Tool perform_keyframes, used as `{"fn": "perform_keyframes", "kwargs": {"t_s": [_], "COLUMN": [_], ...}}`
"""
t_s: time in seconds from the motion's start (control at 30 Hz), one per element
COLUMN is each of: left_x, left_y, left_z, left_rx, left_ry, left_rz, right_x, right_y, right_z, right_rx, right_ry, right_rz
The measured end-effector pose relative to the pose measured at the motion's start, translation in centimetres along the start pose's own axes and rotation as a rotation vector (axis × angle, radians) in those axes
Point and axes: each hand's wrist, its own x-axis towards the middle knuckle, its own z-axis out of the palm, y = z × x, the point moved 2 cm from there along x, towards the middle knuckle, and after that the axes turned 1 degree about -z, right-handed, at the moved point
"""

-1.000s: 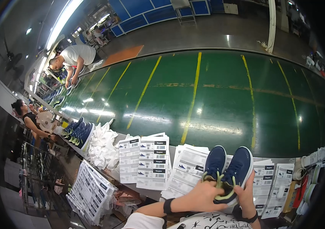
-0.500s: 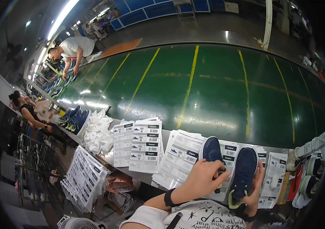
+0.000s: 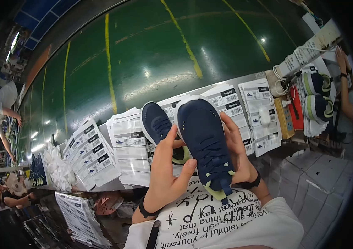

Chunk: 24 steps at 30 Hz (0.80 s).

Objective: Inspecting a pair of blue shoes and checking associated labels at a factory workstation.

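A navy sneaker with a white sole edge, navy laces and a lime-green heel lining is held up in front of my chest, toe away from me. My right hand grips its right side, fingers wrapped along the sole. Against its left side is my left hand, with the index finger and thumb at the shoe's edge; other fingertips are partly hidden behind it. The matching sneaker lies just left on the stacks of printed label sheets, its heel partly covered by my left hand.
Beyond the sheets runs a green conveyor belt with yellow lines. To the right are a power strip, a cable-wrapped post and more sneakers. Crumpled white paper sits left. Other people work at both sides.
My view has turned right. The sneaker in my right hand has come up closer, and my left hand has moved from the other sneaker to its left side.
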Motion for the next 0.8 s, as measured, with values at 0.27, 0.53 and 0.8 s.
{"fn": "perform_keyframes", "kwargs": {"t_s": [0.27, 0.53, 0.8], "left_x": [0.0, -0.4, 0.0], "left_y": [0.3, 0.6, 1.1], "left_z": [0.1, 0.3, 0.7], "left_rx": [-0.013, -0.016, 0.102], "left_ry": [-0.049, -0.079, -0.264], "left_rz": [0.029, -0.040, -0.028], "right_x": [-0.9, -1.1, -1.7], "right_y": [-0.1, 0.1, 0.3], "right_z": [0.0, -0.3, 0.2], "right_rx": [0.002, -0.033, -0.288], "right_ry": [-0.002, -0.030, -0.012], "right_rz": [-0.047, -0.105, -0.138]}}
